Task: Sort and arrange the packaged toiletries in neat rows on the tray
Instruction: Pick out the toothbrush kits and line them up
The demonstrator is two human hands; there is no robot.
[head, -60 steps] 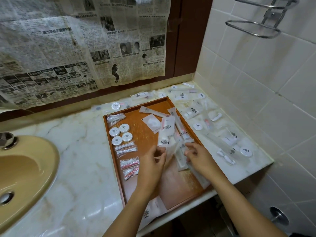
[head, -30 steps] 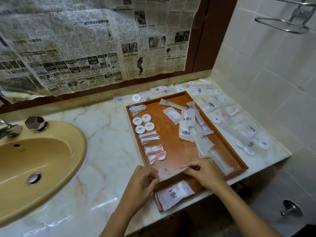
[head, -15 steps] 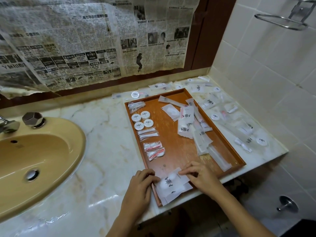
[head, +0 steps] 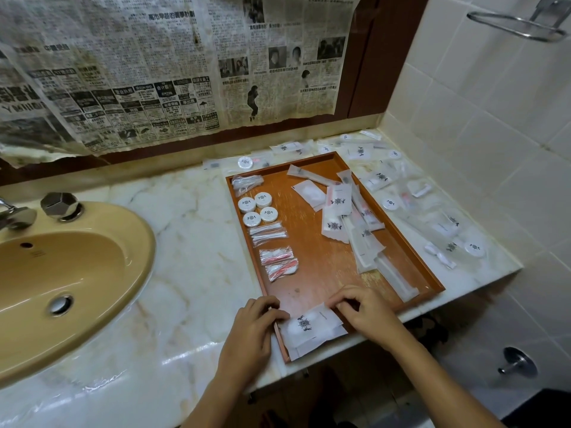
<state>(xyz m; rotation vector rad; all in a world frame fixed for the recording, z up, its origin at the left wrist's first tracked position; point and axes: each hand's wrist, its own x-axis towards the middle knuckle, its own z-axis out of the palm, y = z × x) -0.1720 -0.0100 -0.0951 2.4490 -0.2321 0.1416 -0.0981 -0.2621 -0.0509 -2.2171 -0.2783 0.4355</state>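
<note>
Head-worn camera looks forward and down, close over the tray.

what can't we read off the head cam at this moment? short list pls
- Head view: the white sachets at the tray's near edge overlap; their count is unclear, and fingers of the left hand and right hand cover their ends.
- Clear packets on the counter right of the tray: contents too small and blurred.
- Tap: cut off by the left frame edge.
- Towel rail: cut off at the top.
</note>
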